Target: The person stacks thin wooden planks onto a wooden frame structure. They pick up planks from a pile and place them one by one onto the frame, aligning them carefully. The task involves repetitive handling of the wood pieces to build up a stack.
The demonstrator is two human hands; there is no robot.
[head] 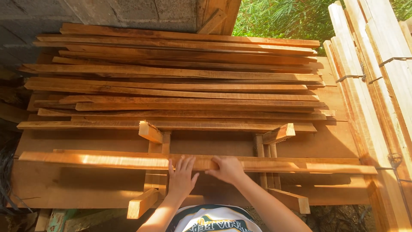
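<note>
Spreading across the far side of the broad brown wooden bench (300, 144) is a big stack of long, thin reddish-brown wooden slats (171, 81), with pale sawn planks bundled with wire (373, 73) leaning at the right. Nearer the person, one long narrow orange-brown wooden strip (107, 159) lies crosswise on two short wooden bearer blocks (150, 133), apart from the stack. The right hand (227, 169) curls over the strip's near edge, fingers closed around it. The left hand (181, 177) lies flat and spread just beside it, palm down, gripping nothing. The step looks like settling or shifting this strip on its bearers; moving it evenly would call for both hands on it.
</note>
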